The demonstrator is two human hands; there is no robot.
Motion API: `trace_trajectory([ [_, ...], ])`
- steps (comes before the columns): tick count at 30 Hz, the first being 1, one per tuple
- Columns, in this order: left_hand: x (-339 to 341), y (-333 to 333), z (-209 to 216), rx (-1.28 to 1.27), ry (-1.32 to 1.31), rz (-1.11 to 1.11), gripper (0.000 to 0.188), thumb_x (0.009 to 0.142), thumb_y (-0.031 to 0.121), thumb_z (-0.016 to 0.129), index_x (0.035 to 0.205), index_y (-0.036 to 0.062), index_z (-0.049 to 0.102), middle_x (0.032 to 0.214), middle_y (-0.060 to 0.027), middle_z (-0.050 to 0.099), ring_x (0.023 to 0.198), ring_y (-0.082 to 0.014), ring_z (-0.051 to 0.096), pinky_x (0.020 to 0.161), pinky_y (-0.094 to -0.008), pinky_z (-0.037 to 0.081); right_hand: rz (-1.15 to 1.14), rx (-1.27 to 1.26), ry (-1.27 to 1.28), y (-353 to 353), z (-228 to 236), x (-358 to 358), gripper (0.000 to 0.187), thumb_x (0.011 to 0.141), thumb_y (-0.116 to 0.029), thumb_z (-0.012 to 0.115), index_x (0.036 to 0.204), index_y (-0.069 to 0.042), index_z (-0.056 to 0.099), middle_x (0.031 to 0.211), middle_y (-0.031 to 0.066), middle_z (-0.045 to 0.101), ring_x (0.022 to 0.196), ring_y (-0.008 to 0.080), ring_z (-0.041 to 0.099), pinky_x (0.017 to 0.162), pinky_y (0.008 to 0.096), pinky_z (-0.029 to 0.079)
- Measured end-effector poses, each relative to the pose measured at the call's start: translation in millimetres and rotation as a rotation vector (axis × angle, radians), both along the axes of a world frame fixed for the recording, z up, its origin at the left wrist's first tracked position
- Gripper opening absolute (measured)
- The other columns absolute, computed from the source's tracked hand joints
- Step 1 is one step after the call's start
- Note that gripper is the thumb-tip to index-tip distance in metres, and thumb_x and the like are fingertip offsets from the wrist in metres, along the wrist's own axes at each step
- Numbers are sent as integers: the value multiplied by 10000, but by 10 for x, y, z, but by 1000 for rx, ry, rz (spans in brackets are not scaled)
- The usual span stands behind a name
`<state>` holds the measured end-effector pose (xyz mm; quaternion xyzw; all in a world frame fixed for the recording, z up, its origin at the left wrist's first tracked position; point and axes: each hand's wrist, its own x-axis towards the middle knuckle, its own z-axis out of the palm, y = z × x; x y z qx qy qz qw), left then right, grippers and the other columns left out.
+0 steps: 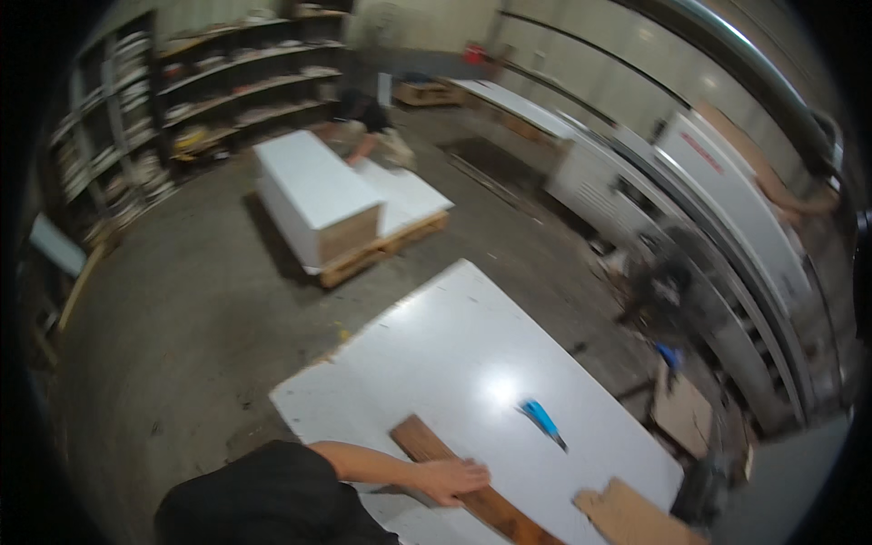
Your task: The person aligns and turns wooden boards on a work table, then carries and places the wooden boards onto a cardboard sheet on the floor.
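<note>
A long brown wooden board [420, 438] lies on a large white panel [436, 341] in front of me. My left hand [451, 480] rests across the top of the board, fingers stretched toward its far edge, slightly blurred. The black-sleeved left arm reaches in from the lower left. To the right of that hand, apart from it, a blue-handled cutter [543, 424] lies on the panel. A torn piece of brown cardboard [627, 513] sits at the panel's near right edge. My right hand is out of view.
Farther off, a white-topped stack [313, 177] and white sheets stand on a wooden pallet [350, 266], where another person [368, 123] bends over. Loaded shelves [250, 86] line the back left. A long grey machine [604, 186] runs along the right, with a brown offcut [683, 409] nearby.
</note>
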<state>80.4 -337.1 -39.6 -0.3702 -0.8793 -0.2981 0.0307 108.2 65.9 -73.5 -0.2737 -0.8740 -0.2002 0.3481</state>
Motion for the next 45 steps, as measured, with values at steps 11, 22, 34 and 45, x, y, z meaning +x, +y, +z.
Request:
trace_trajectory([
  [11, -3, 51, 417, -178, -40, 90, 783, 747, 350, 710, 1351, -50, 415, 1368, -236, 456, 1336, -383, 376, 1119, -512, 284, 37, -599, -120, -228, 173, -244, 692, 968, -451, 460, 1455, 23, 333, 1423, 311, 362, 1314, 506, 322, 1081, 575, 271],
  [22, 19, 102, 314, -201, 14, 68, 806, 727, 322, 749, 1354, -64, 420, 1388, -229, 446, 1338, -389, 365, 1122, -521, 272, 1, -557, -93, -201, 311, -125, 672, 965, -434, 472, 1434, 35, 360, 1405, 319, 377, 1294, 508, 348, 1067, 567, 299],
  [34, 27, 78, 228, -128, -12, 70, 800, 696, 265, 738, 1337, -97, 425, 1376, -272, 447, 1325, -433, 369, 1099, -555, 273, 24, -605, -72, -190, 281, -86, 698, 985, -475, 423, 1465, 23, 333, 1439, 350, 342, 1319, 539, 316, 1069, 595, 274],
  [45, -17, 34, 70, -135, -34, 65, 804, 709, 311, 689, 1345, -102, 421, 1377, -291, 436, 1336, -450, 354, 1099, -577, 254, 28, -541, -22, -217, 365, -85, 676, 959, -427, 501, 1428, 42, 366, 1377, 326, 390, 1257, 519, 374, 1048, 583, 317],
])
